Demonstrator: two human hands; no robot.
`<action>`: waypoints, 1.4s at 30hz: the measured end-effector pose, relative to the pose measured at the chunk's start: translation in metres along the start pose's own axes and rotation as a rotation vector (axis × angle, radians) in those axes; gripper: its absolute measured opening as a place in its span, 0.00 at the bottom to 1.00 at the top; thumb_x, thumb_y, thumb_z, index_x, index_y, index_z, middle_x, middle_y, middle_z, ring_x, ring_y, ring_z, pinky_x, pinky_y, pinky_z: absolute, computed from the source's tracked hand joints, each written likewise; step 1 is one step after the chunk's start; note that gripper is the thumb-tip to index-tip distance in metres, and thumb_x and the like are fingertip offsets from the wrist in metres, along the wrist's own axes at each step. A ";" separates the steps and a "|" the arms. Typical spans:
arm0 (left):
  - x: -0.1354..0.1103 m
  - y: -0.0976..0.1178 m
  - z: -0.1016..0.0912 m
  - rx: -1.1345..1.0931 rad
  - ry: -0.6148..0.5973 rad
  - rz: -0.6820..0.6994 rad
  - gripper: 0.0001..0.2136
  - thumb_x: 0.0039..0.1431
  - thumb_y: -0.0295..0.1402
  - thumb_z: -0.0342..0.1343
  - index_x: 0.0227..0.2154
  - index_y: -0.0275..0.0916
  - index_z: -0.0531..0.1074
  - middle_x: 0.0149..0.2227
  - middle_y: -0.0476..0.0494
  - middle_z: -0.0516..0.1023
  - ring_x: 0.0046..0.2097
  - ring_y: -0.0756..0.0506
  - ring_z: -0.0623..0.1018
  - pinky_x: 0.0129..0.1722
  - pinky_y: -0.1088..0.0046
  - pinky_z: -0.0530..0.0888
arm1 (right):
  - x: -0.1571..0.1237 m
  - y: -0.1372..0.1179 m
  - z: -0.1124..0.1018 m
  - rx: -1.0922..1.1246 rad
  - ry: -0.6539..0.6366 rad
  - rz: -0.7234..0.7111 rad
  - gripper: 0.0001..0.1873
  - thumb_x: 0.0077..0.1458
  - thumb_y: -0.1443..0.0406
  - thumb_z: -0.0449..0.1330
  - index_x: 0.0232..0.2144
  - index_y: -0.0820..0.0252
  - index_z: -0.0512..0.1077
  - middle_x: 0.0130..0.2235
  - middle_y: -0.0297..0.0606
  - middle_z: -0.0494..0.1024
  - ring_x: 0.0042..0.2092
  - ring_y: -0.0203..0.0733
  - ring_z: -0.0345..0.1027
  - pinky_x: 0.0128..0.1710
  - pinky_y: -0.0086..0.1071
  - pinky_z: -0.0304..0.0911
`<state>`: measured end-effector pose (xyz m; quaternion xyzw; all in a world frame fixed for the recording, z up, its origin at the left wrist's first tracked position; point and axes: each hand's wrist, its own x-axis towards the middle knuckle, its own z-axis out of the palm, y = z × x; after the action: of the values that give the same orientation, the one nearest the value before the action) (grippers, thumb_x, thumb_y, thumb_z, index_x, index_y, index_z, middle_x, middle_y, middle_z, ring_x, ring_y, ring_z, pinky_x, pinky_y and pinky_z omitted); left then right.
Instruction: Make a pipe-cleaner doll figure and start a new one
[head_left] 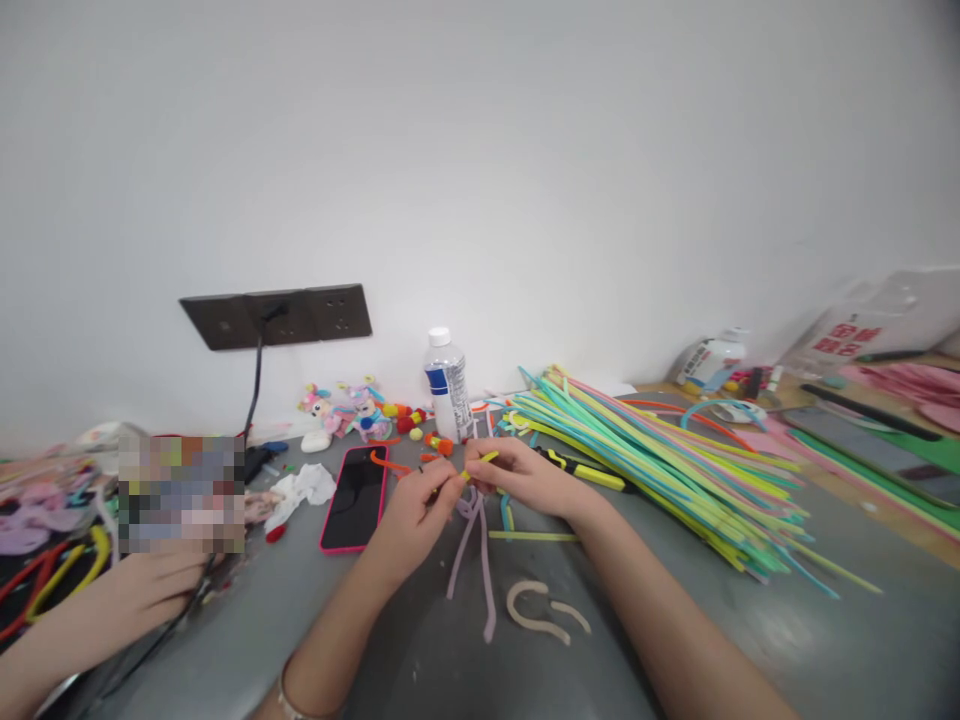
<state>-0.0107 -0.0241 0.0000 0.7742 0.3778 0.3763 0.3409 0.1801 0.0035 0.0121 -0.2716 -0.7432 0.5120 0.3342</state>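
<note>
A short yellow pipe cleaner [488, 457] runs between my two hands, which are close together over the grey table. My left hand [421, 505] pinches its near end with thumb and fingers. My right hand [523, 474] has its fingers closed around the other part, with a tip sticking up. Just below the hands hang or lie purple pipe cleaners [486, 580], looped at the top with two long ends; whether they join the yellow piece is hidden. Bent beige pipe cleaners [517, 607] lie nearer to me. A green-yellow strip [532, 536] lies beneath my right wrist.
A pink-cased phone [355, 500] lies left of my hands, with small figures [341, 412] behind it. A bottle [447, 385] stands by the wall. Yellow-handled pliers [592, 472] and a large pipe-cleaner bundle [660, 460] lie right. Another person's hand [161, 580] is at left.
</note>
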 end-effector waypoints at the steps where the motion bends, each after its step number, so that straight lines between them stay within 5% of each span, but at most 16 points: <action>1: 0.000 0.000 0.000 -0.004 0.004 0.001 0.17 0.67 0.39 0.44 0.22 0.39 0.61 0.23 0.52 0.63 0.27 0.49 0.65 0.31 0.72 0.61 | 0.000 0.000 0.001 0.003 0.000 0.003 0.20 0.63 0.52 0.55 0.27 0.60 0.66 0.26 0.29 0.64 0.28 0.33 0.56 0.30 0.29 0.53; 8: -0.001 -0.004 0.000 -0.193 0.118 -0.091 0.19 0.63 0.45 0.51 0.21 0.38 0.65 0.22 0.52 0.63 0.26 0.51 0.65 0.29 0.73 0.63 | 0.006 0.000 0.006 0.023 0.176 -0.002 0.18 0.56 0.50 0.63 0.31 0.61 0.71 0.29 0.32 0.70 0.30 0.34 0.60 0.30 0.29 0.55; 14: 0.004 -0.006 0.006 -0.898 0.309 -0.374 0.17 0.43 0.45 0.70 0.28 0.36 0.76 0.27 0.49 0.75 0.30 0.51 0.73 0.35 0.74 0.73 | 0.013 0.007 0.017 -0.249 0.453 -0.283 0.17 0.57 0.51 0.62 0.27 0.57 0.70 0.28 0.35 0.70 0.31 0.39 0.63 0.31 0.33 0.59; 17: 0.005 -0.007 0.008 -1.027 0.318 -0.484 0.18 0.39 0.42 0.73 0.30 0.35 0.79 0.30 0.44 0.80 0.34 0.49 0.77 0.34 0.74 0.75 | 0.013 0.009 0.022 -0.484 0.525 -0.412 0.13 0.60 0.57 0.60 0.26 0.57 0.71 0.30 0.37 0.70 0.32 0.40 0.64 0.33 0.34 0.59; 25: 0.004 -0.006 0.009 -1.037 0.349 -0.540 0.17 0.36 0.41 0.75 0.28 0.35 0.81 0.30 0.45 0.82 0.31 0.51 0.77 0.27 0.80 0.72 | 0.014 0.007 0.025 -0.683 0.451 -0.470 0.12 0.62 0.66 0.57 0.25 0.57 0.68 0.31 0.36 0.69 0.34 0.39 0.64 0.35 0.33 0.59; 31: 0.006 -0.010 0.008 -1.078 0.459 -0.576 0.19 0.30 0.38 0.76 0.26 0.35 0.80 0.29 0.46 0.82 0.30 0.52 0.78 0.27 0.82 0.72 | 0.013 0.008 0.022 -0.636 0.396 -0.461 0.06 0.62 0.64 0.58 0.33 0.56 0.75 0.33 0.38 0.74 0.37 0.40 0.68 0.39 0.35 0.62; 42: 0.006 -0.009 0.003 -0.870 0.425 -0.444 0.16 0.35 0.38 0.75 0.26 0.34 0.80 0.27 0.45 0.81 0.27 0.51 0.76 0.27 0.79 0.71 | 0.012 0.007 0.021 -0.515 0.353 -0.387 0.11 0.61 0.63 0.59 0.27 0.57 0.70 0.31 0.37 0.72 0.33 0.40 0.65 0.35 0.34 0.60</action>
<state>-0.0084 -0.0151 -0.0072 0.3693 0.4026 0.5656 0.6178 0.1567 0.0021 0.0029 -0.2853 -0.8163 0.1806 0.4687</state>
